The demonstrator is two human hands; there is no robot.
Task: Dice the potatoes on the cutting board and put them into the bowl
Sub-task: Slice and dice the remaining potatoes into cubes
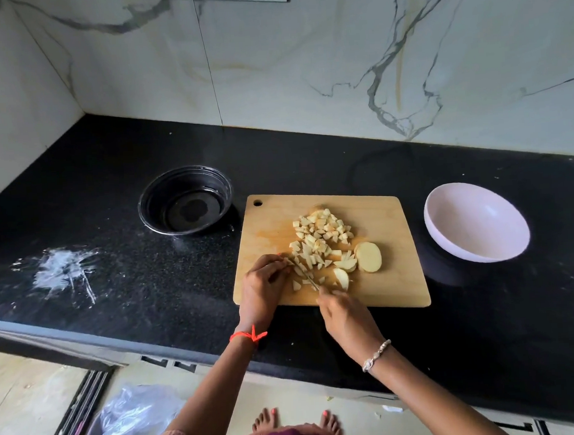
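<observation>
Knife at work by the near edge of the cutting board.

The right hand grips the knife handle above the board's near edge, the blade angled toward the left hand, whose fingers curl over a potato piece beside the blade. Farther in, diced potato is heaped mid-board, with a round slice touching the heap's right side; the board's left, right and far margins are bare wood. The white bowl sits apart from the board's right edge on the black worktop, which runs open to the wall. A black bowl stands just beside the far-left corner.
</observation>
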